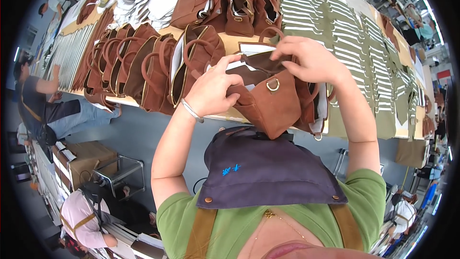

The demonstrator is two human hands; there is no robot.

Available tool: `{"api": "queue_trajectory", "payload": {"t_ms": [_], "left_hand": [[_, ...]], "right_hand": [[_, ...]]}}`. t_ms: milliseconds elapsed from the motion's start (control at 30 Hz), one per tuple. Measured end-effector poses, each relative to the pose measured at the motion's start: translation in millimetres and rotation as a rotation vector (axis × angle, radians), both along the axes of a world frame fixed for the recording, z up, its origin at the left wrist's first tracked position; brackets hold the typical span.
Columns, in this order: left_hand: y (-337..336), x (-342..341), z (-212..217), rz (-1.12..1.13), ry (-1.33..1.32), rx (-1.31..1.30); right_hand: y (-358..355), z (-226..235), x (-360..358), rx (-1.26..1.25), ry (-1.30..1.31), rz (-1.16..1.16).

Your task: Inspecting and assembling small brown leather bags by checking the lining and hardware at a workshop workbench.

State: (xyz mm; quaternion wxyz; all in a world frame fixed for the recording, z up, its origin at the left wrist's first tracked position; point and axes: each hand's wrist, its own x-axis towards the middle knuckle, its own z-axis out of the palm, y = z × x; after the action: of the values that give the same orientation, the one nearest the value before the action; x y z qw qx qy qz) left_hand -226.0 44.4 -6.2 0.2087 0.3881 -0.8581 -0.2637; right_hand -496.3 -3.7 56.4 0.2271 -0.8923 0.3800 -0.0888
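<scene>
A brown handbag (275, 105) with a gold D-ring on its end panel stands tilted at the table's near edge, its mouth gaping upward. My left hand (214, 88) is closed on the left side of its rim, thumb lower and index finger reaching along the top edge. At the opposite side of the opening, my right hand (311, 60) has thumb and fingers bent in over the rim, gripping the edge. Dark lining and a pale edge show inside the mouth. Exactly what the right fingertips pinch is partly hidden.
Brown handbags (153, 67) with looped handles stand in a row to the left. More handbags (239, 7) sit at the back. Olive pieces with white strips (345, 43) cover the table's right. White pieces (139, 2) lie at far left. A person (36, 96) stands at the left end.
</scene>
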Motion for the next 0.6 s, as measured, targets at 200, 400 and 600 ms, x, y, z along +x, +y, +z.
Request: {"api": "queue_trajectory", "payload": {"t_ms": [200, 400, 600], "left_hand": [[3.9, -4.6, 2.2, -0.067, 0.079, -0.01], [2.8, 4.2, -3.7, 0.067, 0.078, 0.045], [6.3, 1.4, -6.5, 0.037, 0.085, -0.004]], "right_hand": [[11.0, -14.6, 74.9, -0.078, 0.627, -0.128], [-1.6, -18.3, 56.8, 0.296, 0.248, -0.003], [12.4, -20.9, 58.3, -0.112, 0.207, 0.139]]}}
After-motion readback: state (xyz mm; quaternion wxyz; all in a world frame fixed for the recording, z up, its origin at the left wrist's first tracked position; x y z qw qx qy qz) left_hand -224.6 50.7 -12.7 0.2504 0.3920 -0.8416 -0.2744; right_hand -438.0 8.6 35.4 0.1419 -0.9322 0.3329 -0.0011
